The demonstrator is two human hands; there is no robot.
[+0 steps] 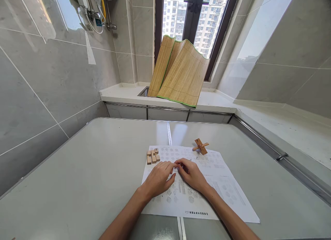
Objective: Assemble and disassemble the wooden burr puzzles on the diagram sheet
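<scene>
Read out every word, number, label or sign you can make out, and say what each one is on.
"(二)": upside down, ending the heading on the sheet.
Rest of the heading, and the sheet's small print and figure captions: too small or blurred.
Dark marks on one of the blocks and on the wooden cross: too small to read.
No other readable text.

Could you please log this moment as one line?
left hand and right hand: fingertips together over printed sheet, grip unclear | wooden blocks: beyond left hand | crossed wooden pieces: at sheet's far edge
</scene>
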